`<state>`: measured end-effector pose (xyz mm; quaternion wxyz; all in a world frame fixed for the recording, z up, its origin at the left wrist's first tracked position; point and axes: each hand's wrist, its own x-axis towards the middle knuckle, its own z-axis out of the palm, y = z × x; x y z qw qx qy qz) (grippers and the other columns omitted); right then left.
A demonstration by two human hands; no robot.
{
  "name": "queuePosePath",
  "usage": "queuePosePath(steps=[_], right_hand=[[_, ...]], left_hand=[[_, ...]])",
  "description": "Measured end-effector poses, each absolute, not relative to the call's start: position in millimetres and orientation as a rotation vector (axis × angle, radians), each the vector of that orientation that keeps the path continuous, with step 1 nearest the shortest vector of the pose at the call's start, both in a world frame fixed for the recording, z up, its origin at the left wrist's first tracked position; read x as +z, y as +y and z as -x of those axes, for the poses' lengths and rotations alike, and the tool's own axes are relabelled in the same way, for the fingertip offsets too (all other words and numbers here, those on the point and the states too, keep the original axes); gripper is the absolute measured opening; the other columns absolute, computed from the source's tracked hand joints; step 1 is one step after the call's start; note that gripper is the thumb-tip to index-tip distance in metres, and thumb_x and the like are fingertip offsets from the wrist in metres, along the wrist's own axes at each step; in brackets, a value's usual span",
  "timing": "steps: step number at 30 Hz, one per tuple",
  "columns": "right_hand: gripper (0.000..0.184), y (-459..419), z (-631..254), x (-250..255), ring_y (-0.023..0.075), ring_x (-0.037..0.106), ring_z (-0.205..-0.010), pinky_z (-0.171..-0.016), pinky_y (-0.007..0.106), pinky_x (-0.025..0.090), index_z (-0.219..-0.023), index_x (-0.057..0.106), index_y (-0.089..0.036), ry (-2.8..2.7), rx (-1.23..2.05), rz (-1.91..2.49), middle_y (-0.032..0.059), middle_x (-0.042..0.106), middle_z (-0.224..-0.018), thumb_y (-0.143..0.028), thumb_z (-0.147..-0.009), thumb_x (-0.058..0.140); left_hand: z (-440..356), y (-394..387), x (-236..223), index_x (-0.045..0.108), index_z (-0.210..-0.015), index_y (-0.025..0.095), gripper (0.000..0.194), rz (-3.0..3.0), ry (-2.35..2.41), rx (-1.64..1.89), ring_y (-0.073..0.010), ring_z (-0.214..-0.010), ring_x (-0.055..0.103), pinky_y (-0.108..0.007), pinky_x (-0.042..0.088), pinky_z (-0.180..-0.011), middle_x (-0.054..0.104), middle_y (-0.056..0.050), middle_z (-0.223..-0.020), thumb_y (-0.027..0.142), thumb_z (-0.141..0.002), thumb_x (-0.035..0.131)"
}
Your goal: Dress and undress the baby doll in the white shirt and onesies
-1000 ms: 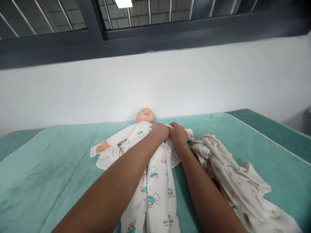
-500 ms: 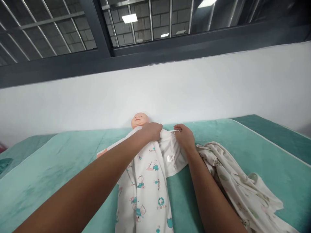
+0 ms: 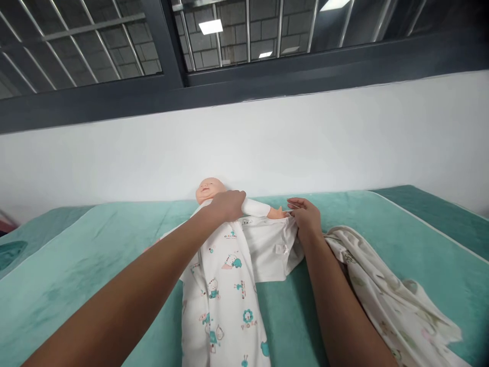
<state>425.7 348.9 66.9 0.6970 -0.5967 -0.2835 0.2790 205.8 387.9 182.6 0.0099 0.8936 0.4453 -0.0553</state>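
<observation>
A baby doll (image 3: pixel 207 191) lies on its back with its head toward the wall. White printed clothing (image 3: pixel 229 290) with teal and pink animal figures covers its body. Its right-side arm, in a white sleeve (image 3: pixel 255 207), stretches sideways and its bare little hand (image 3: pixel 278 212) shows. My left hand (image 3: pixel 230 205) is closed at the doll's shoulder; the hand's back hides what the fingers grip. Below the doll's arm, a white garment panel (image 3: pixel 267 255) spreads out to the right. My right hand (image 3: pixel 306 216) pinches its upper edge beside the doll's fingers.
A crumpled cream cloth with a pale print (image 3: pixel 385 290) lies right of my right forearm. The teal padded surface (image 3: pixel 95 265) meets a white wall (image 3: pixel 267 148). Above the wall is a dark window frame (image 3: pixel 305 71) with metal bars behind.
The doll's sleeved arm and hand now show above the white panel. My right hand has moved right, drawing the panel's edge outward. My left hand stays at the shoulder.
</observation>
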Motion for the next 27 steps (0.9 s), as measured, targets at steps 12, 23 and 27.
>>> queuePosePath(steps=[12, 23, 27], right_hand=[[0.017, 363, -432, 55, 0.0168, 0.065, -0.082, -0.067, 0.029, 0.055, -0.083, 0.051, -0.022, -0.473, 0.633, 1.108, 0.0035, 0.066, -0.084, -0.027, -0.066, 0.049], [0.010, 350, -433, 70, 0.0151, 0.059, -0.075, -0.072, 0.029, 0.050, -0.075, 0.048, -0.022, -0.438, 0.287, 1.185, 0.0005, 0.059, -0.079, -0.023, -0.066, 0.045], [0.022, 347, -398, 78, 0.0206, 0.060, -0.097, -0.089, 0.034, 0.043, -0.091, 0.061, -0.021, -1.043, 0.117, 1.598, 0.0054, 0.068, -0.099, -0.024, -0.080, 0.043]], left_hand=[[-245, 380, 159, 0.055, -0.107, 0.020, 0.028, -2.832, 1.337, -0.059, -0.0251, -0.094, 0.063, -0.036, 0.048, -0.078, 0.065, -0.010, -0.107, 0.034, -0.084, 0.055], [-167, 339, 128, 0.054, -0.115, 0.024, 0.031, -2.318, 1.462, 1.014, -0.0218, -0.115, 0.053, -0.036, 0.042, -0.098, 0.059, -0.005, -0.120, 0.042, -0.095, 0.039], [-123, 323, 93, 0.052, -0.117, 0.026, 0.032, -1.847, 1.473, 1.189, -0.0194, -0.116, 0.053, -0.034, 0.043, -0.100, 0.055, -0.004, -0.126, 0.045, -0.093, 0.043]])
